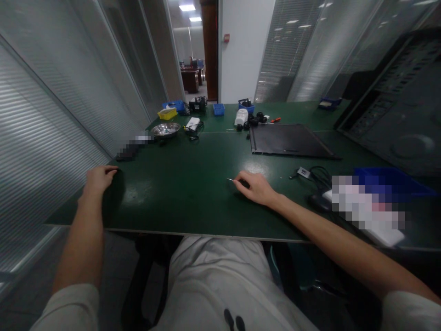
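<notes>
My right hand [257, 187] rests low over the green table [186, 184], its thumb and forefinger pinched together. From the fingertips a thin, shiny metal piece [230, 179] points left; it is too small to name its kind. Over at the table's left side, my left hand [100, 178] has its fingers drawn together near the surface. Whether anything is between those fingers cannot be made out.
A metal bowl [166, 130] and a white box with a cable [193, 123] stand at the back left. Blue trays [218, 109] line the far side. A black panel [291, 139] lies right of centre, before an open computer case [399, 105]. A mouse [319, 202] sits at right.
</notes>
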Tool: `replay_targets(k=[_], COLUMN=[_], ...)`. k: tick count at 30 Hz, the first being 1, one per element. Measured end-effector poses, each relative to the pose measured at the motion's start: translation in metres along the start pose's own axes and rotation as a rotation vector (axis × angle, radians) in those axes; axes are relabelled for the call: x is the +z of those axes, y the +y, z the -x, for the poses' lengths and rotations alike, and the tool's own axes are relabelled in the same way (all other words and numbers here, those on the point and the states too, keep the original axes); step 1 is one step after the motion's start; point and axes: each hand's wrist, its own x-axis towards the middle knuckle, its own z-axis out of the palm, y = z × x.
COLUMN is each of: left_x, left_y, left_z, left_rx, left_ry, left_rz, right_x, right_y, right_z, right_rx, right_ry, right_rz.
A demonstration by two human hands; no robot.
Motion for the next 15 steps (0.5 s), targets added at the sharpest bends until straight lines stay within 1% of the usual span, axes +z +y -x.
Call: replay_targets(k=[3, 5, 8, 12, 15], left_x=[-0.0043, -0.0068, -0.0088, -0.0096, -0.0092], left_y=[0.001, 0.0002, 0.0004, 0.0041, 0.0048], left_z=[0.0018, 0.0031, 0.0045, 0.0075, 0.01], left_rx=[-0.144, -0.189, -0.193, -0.189, -0.135], left_ry=[0.009, 0.038, 0.06, 0.052, 0.044], left_rz=[0.026, 0.055, 0.057, 0.059, 0.034], right_x=[-0.0009, -0.0016, -0.0026, -0.0037, -0.0039], right_y=[-0.0012, -0.0018, -0.0025, -0.003, -0.0027], right_z=[-0.0003, -0.0005, -0.0009, -0.0009, -0.0005], right_rx=[-0.002, -0.008, -0.013, -0.011, -0.014], right_ry=[-0.002, -0.006, -0.008, -0.015, -0.015], right_rz=[0.004, 0.001, -0.007, -0.012, -0.013])
